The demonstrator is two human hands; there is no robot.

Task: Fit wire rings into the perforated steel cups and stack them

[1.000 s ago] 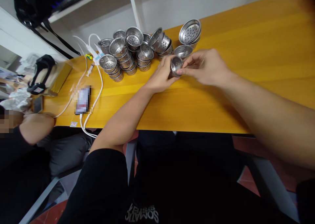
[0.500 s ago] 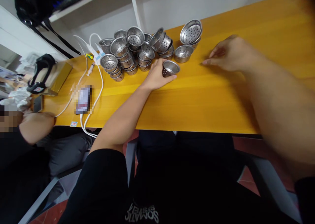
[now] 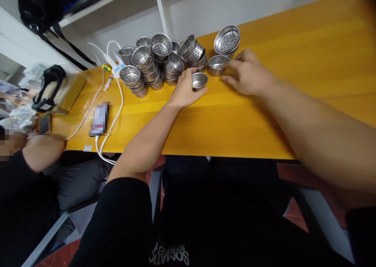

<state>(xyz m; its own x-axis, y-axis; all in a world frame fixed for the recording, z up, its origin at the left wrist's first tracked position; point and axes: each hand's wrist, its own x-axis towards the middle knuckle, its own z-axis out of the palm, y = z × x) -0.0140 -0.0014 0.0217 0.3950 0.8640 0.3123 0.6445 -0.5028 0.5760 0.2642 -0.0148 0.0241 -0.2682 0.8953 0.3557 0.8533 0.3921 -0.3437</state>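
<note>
My left hand [image 3: 185, 89] is closed round a small perforated metal cup [image 3: 199, 82], thumb on its near side and fingers on the far side. The cup stands low at the table, its mouth facing up. My right hand [image 3: 245, 73] is at the right edge of another perforated metal cup [image 3: 217, 65], its thumb and fingers apart; whether they touch the rim I cannot tell. Behind that cup, tilted cups [image 3: 226, 40] are stacked. To the left of my left hand stand several stacks of the same cups [image 3: 152, 69], some leaning.
A phone [image 3: 100, 119] with white cables [image 3: 121, 98] lies on the wooden table [image 3: 223, 122] to the left. Beyond it are a cardboard box [image 3: 70, 92] and a black strap device [image 3: 49, 87]. Another person's arm [image 3: 44, 151] rests at the far left. A white shelf [image 3: 161, 8] borders the back.
My right hand has moved left to the nearby cup. My left hand has shifted the cup it holds slightly to the left.
</note>
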